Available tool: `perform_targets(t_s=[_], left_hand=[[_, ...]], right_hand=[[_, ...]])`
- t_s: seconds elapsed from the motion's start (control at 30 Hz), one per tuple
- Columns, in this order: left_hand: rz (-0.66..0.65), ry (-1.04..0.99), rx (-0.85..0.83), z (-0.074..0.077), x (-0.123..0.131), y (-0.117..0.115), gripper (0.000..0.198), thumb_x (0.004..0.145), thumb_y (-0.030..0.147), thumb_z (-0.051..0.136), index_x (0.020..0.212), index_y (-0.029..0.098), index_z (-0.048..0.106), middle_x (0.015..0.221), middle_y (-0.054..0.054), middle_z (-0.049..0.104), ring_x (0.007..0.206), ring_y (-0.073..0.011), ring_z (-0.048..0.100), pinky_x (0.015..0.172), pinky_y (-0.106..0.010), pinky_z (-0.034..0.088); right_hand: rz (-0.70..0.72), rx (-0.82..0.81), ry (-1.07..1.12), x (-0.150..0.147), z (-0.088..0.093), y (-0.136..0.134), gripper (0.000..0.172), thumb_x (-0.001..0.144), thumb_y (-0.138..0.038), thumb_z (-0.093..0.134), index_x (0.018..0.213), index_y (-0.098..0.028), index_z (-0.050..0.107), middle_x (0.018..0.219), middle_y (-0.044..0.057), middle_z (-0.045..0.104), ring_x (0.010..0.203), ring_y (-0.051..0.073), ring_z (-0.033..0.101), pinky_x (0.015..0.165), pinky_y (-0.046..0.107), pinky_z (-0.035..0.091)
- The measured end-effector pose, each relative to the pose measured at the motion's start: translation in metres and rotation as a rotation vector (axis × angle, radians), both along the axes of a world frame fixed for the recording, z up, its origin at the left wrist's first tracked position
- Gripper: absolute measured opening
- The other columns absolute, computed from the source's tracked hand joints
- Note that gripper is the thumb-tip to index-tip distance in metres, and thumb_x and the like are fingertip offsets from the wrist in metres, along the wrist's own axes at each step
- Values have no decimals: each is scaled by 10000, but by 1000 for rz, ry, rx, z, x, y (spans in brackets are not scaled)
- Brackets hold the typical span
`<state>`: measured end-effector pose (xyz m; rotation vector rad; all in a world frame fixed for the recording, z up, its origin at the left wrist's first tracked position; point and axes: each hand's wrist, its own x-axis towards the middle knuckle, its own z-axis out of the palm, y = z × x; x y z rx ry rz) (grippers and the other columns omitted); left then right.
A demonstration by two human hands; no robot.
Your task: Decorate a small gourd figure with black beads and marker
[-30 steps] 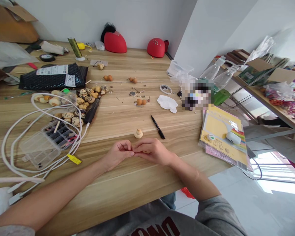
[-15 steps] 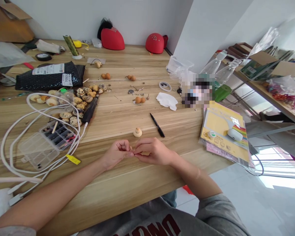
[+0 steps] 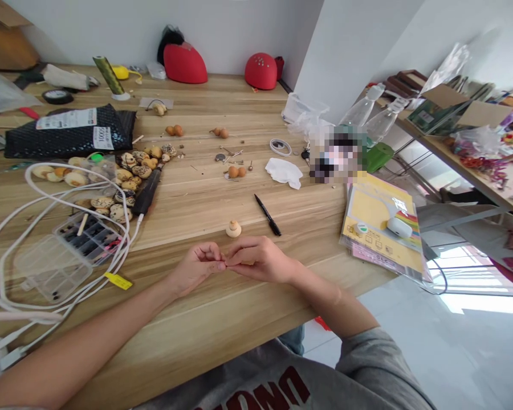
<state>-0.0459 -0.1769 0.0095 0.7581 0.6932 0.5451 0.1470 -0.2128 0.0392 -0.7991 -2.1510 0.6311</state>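
Note:
Close to the table's front edge, my left hand [image 3: 200, 265] and my right hand [image 3: 259, 259] meet at their fingertips. Both are closed in a pinch around something tiny, which the fingers hide almost wholly. Just beyond them a small pale gourd [image 3: 233, 229] with a knobbed top stands on the wooden table [image 3: 188, 324]. A black marker pen [image 3: 267, 214] lies to the right of that gourd. Farther back are a pair of small brown gourds [image 3: 236, 171] and a crumpled white cloth or tissue [image 3: 284, 172].
On the left lie a looped white cable [image 3: 8, 250], an open compartment box [image 3: 89, 236], patterned gourds [image 3: 130, 171] and a black parcel [image 3: 68, 134]. A tape roll [image 3: 280, 147] sits mid-table. Yellow packets [image 3: 382, 222] bearing a white case [image 3: 399, 227] lie at right.
The whole scene has shifted slightly left in view as the camera turned. Both hands keep their fingertips together, with little visible change in the pinch.

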Motion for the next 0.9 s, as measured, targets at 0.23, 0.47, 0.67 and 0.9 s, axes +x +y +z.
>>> perform_targets(t_s=[0.23,0.47,0.67,0.9], left_hand=[[-21,-7,16,0,1,0,355,485,131,864,545,114,514,620,13,662,582,-64,597,585,-161,457],[-32,-3,53,3,1,-1,367,483,139,864,531,114,502,601,16,659,572,-62,587,562,-155,440],[-39,-28,61,4,2,0,358,494,144,862,551,117,509,602,23,659,569,-58,584,559,-150,442],[-141,-3,190,-1,0,1,370,531,173,846,548,116,480,597,24,638,555,-68,582,560,-170,448]], right_hand=[[34,-19,1,0,0,1,189,883,-206,539,748,-150,660,836,72,675,701,107,621,620,212,485],[65,-30,-64,2,0,2,195,893,-211,524,749,-152,643,850,74,671,718,106,623,632,207,475],[51,60,-79,1,-1,2,221,907,-225,509,754,-154,651,826,75,688,724,117,636,619,215,460],[93,63,-220,2,3,2,234,923,-277,490,780,-172,642,859,61,694,742,113,632,616,221,444]])
